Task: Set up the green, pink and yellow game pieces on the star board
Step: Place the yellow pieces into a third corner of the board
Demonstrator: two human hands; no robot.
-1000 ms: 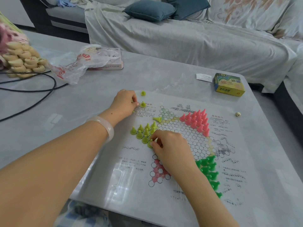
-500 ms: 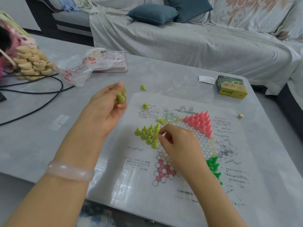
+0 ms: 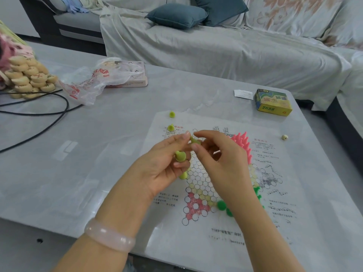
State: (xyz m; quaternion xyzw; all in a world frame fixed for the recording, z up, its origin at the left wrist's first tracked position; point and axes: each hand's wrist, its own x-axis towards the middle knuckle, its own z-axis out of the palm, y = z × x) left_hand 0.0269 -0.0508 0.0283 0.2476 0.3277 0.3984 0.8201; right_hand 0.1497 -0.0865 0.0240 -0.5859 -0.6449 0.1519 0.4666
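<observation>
We see a pale grey marbled bench [image 3: 117,118] with a glossy top that catches soft daylight. Behind it runs a sofa [image 3: 216,52] draped in a light sheet, with two teal cushions [image 3: 176,15] on it. The far upper-left corner looks like a grey chaise

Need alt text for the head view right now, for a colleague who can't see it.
Both hands meet above the star board: the left hand holds yellow pieces and the right hand pinches one. Pink pieces stand behind the right hand.
</observation>
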